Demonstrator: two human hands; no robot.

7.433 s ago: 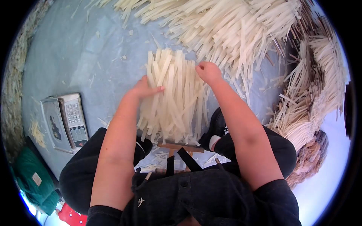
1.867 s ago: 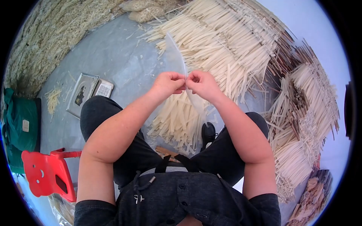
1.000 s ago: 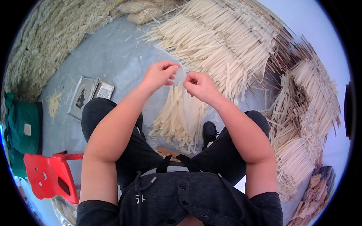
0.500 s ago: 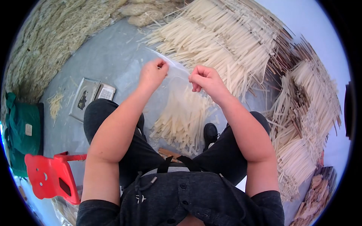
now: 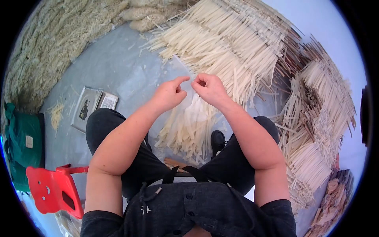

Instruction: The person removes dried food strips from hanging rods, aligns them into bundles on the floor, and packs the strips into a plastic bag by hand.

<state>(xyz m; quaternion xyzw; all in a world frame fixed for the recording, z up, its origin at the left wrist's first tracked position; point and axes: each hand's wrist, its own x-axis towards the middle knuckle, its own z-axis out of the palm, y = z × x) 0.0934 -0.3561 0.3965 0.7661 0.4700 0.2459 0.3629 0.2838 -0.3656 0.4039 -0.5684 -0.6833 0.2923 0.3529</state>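
A thin clear plastic bag [image 5: 194, 111] hangs in front of me, over a loose bundle of pale flat strips [image 5: 183, 138] on the floor between my feet. The fingertips of my right hand [image 5: 210, 89] are pinched together at the bag's upper edge. Close by on the left, my left hand [image 5: 170, 94] has its index finger stretched toward that edge, with the thumb held apart. Nothing shows between the left finger and thumb. The bag's outline is faint, and its lower end is hard to make out against the strips.
Large stacks of pale strips [image 5: 221, 43] lie ahead and to the right [image 5: 312, 154]. A fibrous heap [image 5: 43, 51] rises at the left. A metal scale [image 5: 87, 106], a red chair [image 5: 53, 191] and a green bag [image 5: 25, 146] stand on my left.
My left hand has moved right and down toward my right hand, and its index finger and thumb have spread. The plastic, stretched between both hands before, now hangs by the right hand.
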